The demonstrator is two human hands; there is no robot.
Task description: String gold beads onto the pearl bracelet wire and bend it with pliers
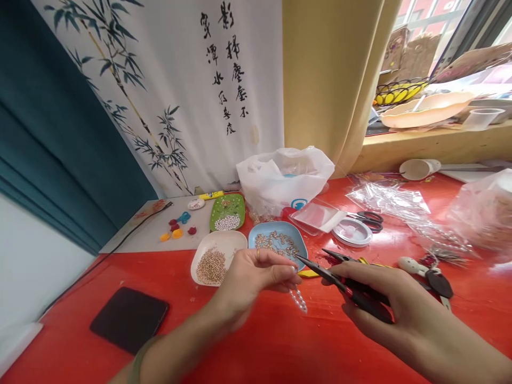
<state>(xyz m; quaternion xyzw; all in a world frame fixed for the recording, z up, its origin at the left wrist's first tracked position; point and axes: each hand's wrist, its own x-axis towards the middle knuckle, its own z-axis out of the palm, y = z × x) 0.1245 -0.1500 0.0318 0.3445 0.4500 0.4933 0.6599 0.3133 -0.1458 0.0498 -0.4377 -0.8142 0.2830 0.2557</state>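
Between the thumb and fingers of my left hand is a short strand of pearly beads, whose lower end dangles below the fingers. My right hand is wrapped round black-handled needle-nose pliers, their tip pointing left, close to my left fingertips. Just behind my hands sits a blue dish with gold-coloured findings. A white dish of small gold beads stands left of it, partly hidden by my left hand. Farther back, a green tray holds white beads. Another pair of pliers lies behind my right hand.
A black phone-like slab lies at left on the red table. Behind the dishes stands a white plastic bag. Scissors, a round spool and clear packets lie to the right, with a key bunch nearer.
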